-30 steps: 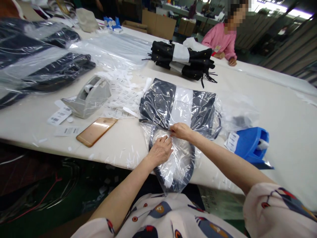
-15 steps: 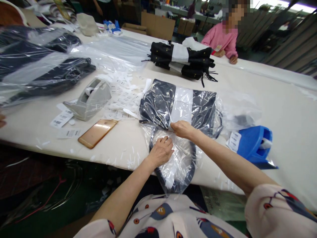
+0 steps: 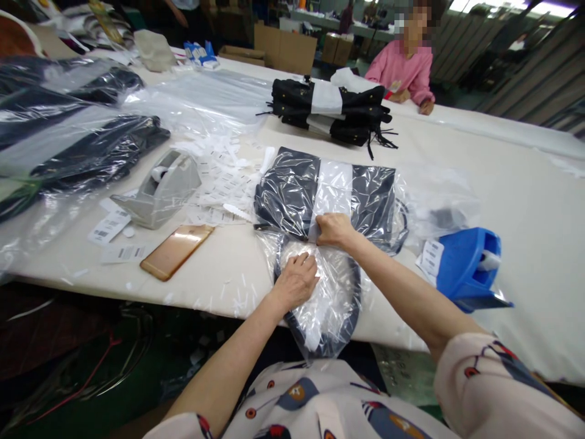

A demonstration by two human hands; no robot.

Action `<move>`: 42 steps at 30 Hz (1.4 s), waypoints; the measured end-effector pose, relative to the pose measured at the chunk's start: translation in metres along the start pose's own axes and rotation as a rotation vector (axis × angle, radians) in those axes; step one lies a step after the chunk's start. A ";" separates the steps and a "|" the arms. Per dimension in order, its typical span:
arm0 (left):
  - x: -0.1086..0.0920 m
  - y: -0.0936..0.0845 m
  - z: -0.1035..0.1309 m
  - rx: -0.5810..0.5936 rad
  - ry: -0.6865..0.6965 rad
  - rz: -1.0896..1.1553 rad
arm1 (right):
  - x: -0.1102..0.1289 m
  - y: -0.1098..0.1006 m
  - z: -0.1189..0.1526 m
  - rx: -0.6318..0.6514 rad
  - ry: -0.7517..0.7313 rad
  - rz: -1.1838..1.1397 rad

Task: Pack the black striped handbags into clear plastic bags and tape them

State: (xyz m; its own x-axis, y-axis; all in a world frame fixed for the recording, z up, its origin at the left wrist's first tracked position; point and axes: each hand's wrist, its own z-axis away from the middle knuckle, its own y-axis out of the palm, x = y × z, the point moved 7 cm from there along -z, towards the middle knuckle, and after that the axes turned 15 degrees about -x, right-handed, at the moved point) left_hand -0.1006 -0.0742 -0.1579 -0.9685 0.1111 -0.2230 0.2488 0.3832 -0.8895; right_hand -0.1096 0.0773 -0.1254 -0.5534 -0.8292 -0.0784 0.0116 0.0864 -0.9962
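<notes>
A black handbag [image 3: 372, 195] with a white paper band [image 3: 333, 186] round its middle lies before me inside a clear plastic bag [image 3: 287, 210]. Its dark strap [image 3: 354, 311] loops toward my body under the film. My right hand [image 3: 336, 230] is closed at the lower edge of the band, pinching the plastic there. Just below and to the left, my left hand [image 3: 297, 280] rests on the film over the strap loop, palm down with the fingers extended. What lies under its palm is hidden.
Left of the handbag are a grey tape dispenser [image 3: 167, 186], a phone [image 3: 176, 251] and scattered barcode labels [image 3: 226, 180]. On the right sits a blue tape dispenser [image 3: 470, 268]. Stacked black bags [image 3: 329, 113] lie behind, wrapped ones [image 3: 91, 140] far left. A person in pink [image 3: 404, 70] leans at the far edge.
My right hand has shifted slightly up over the white band. At the far left, the wrapped bags' plastic has spread toward the front edge, and another person's hand there has left view.
</notes>
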 end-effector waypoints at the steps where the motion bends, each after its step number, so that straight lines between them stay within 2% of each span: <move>1: 0.000 0.000 0.000 0.000 0.001 0.000 | -0.005 0.001 -0.003 -0.010 0.022 -0.017; 5: 0.000 0.000 0.000 -0.006 -0.005 -0.004 | -0.026 0.006 -0.011 -0.019 0.138 -0.149; 7: 0.001 0.000 0.000 -0.013 -0.005 -0.011 | -0.039 0.002 -0.009 -0.065 0.203 -0.195; 8: 0.001 -0.001 0.000 -0.018 -0.003 -0.013 | -0.048 -0.003 -0.003 -0.118 0.235 -0.211; 10: 0.001 -0.001 -0.001 -0.028 0.004 -0.012 | -0.073 -0.023 0.020 -0.321 0.306 -0.275; 13: 0.000 -0.003 -0.001 -0.049 0.015 -0.016 | -0.135 -0.059 0.095 -0.768 0.443 -0.373; 15: 0.000 -0.003 -0.001 -0.078 0.034 -0.024 | -0.186 -0.071 0.164 -0.966 0.659 -0.334; 16: 0.000 -0.002 -0.001 -0.101 0.049 -0.027 | -0.212 -0.071 0.200 -1.002 0.826 -0.309; 18: 0.002 0.000 -0.002 -0.151 0.087 -0.032 | -0.252 -0.061 0.267 -0.993 1.165 -0.303; 20: 0.004 0.003 -0.002 -0.195 0.124 -0.036 | -0.273 -0.044 0.311 -0.934 1.381 -0.375; 23: 0.004 0.004 -0.002 -0.235 0.168 -0.050 | -0.279 -0.018 0.332 -0.878 1.474 -0.556; 27: 0.005 0.003 0.000 -0.232 0.175 -0.075 | -0.272 0.001 0.324 -0.921 1.517 -0.792; 33: 0.004 0.003 -0.001 -0.208 0.194 -0.105 | -0.275 0.009 0.323 -1.063 1.548 -0.995; 36: 0.003 0.003 -0.001 -0.204 0.205 -0.116 | -0.273 0.006 0.328 -1.128 1.520 -1.072; 40: 0.005 0.004 -0.001 -0.205 0.204 -0.117 | -0.250 -0.005 0.348 -1.293 1.406 -1.102; 42: 0.006 0.005 0.000 -0.204 0.209 -0.110 | -0.232 0.000 0.360 -1.325 1.381 -1.135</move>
State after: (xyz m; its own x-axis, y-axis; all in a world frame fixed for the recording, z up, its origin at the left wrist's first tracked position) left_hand -0.1050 -0.0713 -0.1636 -0.9713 0.2367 -0.0237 0.1602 0.5770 -0.8008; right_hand 0.3182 0.0710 -0.1208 0.0064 -0.0528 0.9986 -0.7127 0.7002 0.0416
